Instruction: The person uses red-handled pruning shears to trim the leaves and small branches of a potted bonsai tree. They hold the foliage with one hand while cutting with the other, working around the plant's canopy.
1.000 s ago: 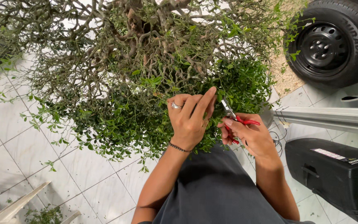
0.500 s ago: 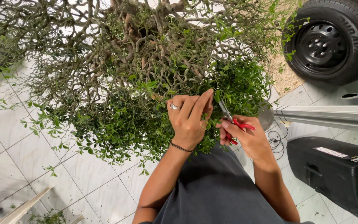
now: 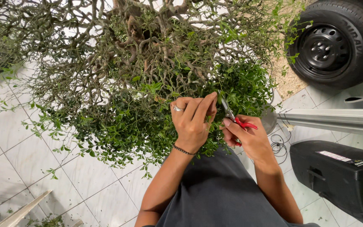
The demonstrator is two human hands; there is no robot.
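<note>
Shears (image 3: 237, 120) sit in my right hand (image 3: 248, 138), red handles wrapped by my curled fingers, thumb on top. Blades point up toward 11 o'clock, into the foliage just right of my left fingertips. Cannot tell how far the blades are parted; leaves hide the tips.

Left hand (image 3: 192, 122) is at centre frame, back of hand toward the camera. Fingers are bent and pressed together, pinching into small green twigs at 12 o'clock of the hand. Exactly which sprig they have is hidden by the fingers. Ring (image 3: 177, 108) on one finger, dark bracelet (image 3: 184, 150) at the wrist.

Both hands are just beside each other, nearly touching, at the lower edge of the shrub (image 3: 148, 84). It fills the upper half of the frame: bare twisted branches at 12 o'clock, dense small leaves lower down, around my hands.

White tiled floor (image 3: 17, 147) runs from 9 to 7 o'clock. Car wheel (image 3: 335, 44) at 2 o'clock, well apart from the hands. Black case (image 3: 341, 176) at 4 o'clock. Pale metal bar (image 3: 337, 120) at 3 o'clock, just above the case. Coiled black cable (image 3: 279, 147) lies on the tiles near my right wrist.
</note>
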